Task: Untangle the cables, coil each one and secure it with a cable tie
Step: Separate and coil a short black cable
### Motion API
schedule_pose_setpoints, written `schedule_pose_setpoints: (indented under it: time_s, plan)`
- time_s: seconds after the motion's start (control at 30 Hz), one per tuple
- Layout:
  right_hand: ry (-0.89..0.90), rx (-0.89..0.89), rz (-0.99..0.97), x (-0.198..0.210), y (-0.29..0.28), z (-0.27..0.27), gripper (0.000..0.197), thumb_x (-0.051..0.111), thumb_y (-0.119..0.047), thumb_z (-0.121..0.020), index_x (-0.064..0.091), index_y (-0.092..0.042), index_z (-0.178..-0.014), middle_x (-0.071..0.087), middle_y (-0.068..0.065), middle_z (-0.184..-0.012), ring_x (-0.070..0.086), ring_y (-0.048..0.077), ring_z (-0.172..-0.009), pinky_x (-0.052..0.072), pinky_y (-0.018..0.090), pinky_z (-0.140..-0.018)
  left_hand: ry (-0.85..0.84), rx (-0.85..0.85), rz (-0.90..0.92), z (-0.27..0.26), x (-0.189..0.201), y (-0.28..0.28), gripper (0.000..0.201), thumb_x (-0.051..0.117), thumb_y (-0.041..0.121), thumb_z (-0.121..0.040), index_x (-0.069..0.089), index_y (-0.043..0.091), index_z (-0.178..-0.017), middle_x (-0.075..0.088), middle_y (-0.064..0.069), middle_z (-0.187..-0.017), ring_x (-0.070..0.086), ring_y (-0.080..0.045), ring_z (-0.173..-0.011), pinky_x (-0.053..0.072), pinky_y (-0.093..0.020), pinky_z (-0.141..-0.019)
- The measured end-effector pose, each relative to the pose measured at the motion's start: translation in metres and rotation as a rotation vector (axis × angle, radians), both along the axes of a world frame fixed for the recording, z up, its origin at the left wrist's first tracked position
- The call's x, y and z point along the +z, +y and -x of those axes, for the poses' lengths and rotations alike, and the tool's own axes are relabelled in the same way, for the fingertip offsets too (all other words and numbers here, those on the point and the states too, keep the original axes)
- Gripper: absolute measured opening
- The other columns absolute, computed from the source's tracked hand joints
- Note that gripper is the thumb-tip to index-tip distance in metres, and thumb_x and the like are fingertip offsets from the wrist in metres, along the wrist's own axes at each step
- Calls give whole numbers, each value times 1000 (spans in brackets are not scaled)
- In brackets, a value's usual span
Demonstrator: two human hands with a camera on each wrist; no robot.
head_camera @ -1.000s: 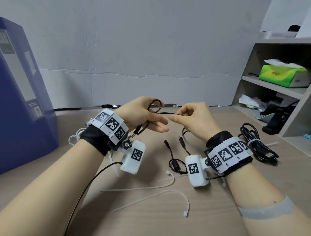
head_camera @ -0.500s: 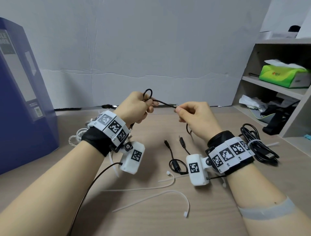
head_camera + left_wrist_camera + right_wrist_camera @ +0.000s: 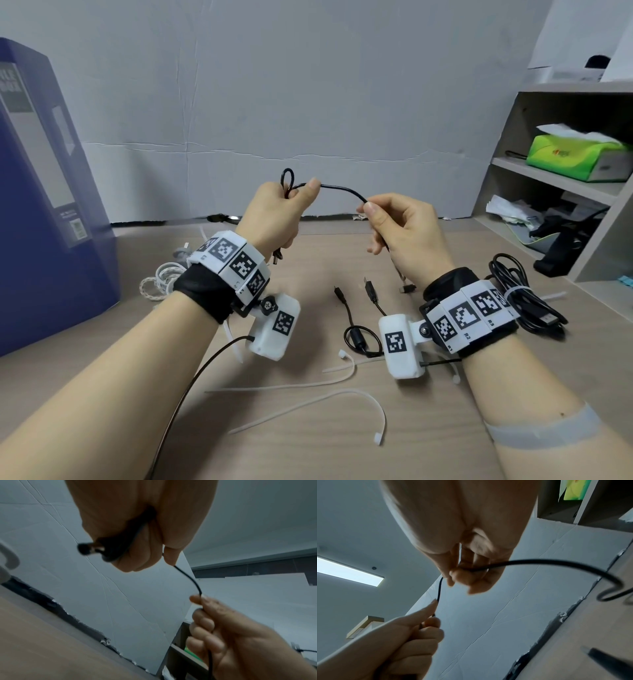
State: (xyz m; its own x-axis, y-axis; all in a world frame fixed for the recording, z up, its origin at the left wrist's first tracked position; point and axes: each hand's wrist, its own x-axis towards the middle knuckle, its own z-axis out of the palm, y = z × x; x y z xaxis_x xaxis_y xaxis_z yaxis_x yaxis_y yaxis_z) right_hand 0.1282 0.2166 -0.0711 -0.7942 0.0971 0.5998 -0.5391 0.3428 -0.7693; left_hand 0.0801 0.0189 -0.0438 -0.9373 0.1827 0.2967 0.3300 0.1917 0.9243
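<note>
Loose white plastic cable ties (image 3: 310, 404): nearest, on the tan wooden table (image 3: 428, 438). Thin black cable (image 3: 342, 189): held above the table, small loop in pinching left hand (image 3: 274, 216), slack fed by pinching right hand (image 3: 404, 229). Advice: keep loops even, thumb clamped on crossings.
</note>
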Motion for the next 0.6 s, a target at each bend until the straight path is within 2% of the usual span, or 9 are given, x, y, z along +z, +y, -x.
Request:
schedule_pose_setpoints:
  time_s: [0.07, 0.17, 0.3, 0.4, 0.47, 0.53, 0.6]
  plan:
    - [1, 42, 11, -1, -4, 0, 14, 60, -18, -100, 71, -12, -92, 48, -4, -57, 44, 13, -45, 47, 32, -49, -5, -34, 48, -4, -3, 6, 54, 54, 54, -98, 23, 24, -65, 22, 4, -53, 23, -15, -38, 24, -21, -42]
    - [-50, 99, -39, -2, -10, -1, 16, 61, -23, -98, 71, -17, -87, 43, -6, -56, 35, 10, -47, 32, 22, -46, -75, -117, 79, -11, -6, 15, 56, 52, 69, -91, 24, 25, -70, 22, 4, -59, 21, -15, -42, 24, -23, -42]
    - [-106, 84, -122, -3, -14, -5, 22, 59, -18, -101, 72, -16, -83, 41, -7, -53, 32, 14, -50, 29, 26, -48, -133, -235, 93, -20, -6, 21, 62, 52, 79, -83, 26, 22, -75, 22, 4, -62, 13, -16, -49, 14, -23, -45]
    - [-136, 119, -133, -3, -16, -6, 22, 57, -16, -101, 72, -12, -85, 38, -9, -52, 29, 12, -49, 27, 22, -48, -85, -262, 90, -22, -7, 24, 57, 50, 71, -90, 30, 21, -69, 24, -1, -67, 15, -16, -49, 15, -23, -46]
    - [-149, 124, -138, -4, -17, -5, 21, 56, -15, -102, 72, -7, -90, 36, -9, -52, 28, 11, -49, 27, 21, -48, -50, -258, 95, -22, -8, 25, 54, 48, 64, -96, 31, 20, -70, 27, 1, -62, 18, -15, -45, 17, -21, -44]
    - [-154, 126, -151, -5, -17, -5, 22, 55, -15, -102, 71, -3, -92, 37, -7, -53, 28, 12, -50, 27, 22, -49, -3, -244, 99, -21, -9, 25, 49, 46, 57, -100, 34, 18, -72, 36, 3, -57, 21, -15, -43, 20, -20, -43]
    - [-167, 128, -162, -6, -17, -4, 23, 55, -14, -102, 70, -1, -91, 38, -6, -54, 29, 13, -51, 27, 23, -49, 32, -225, 97, -19, -9, 25, 45, 47, 50, -103, 39, 16, -74, 44, -3, -60, 25, -15, -41, 23, -20, -43]
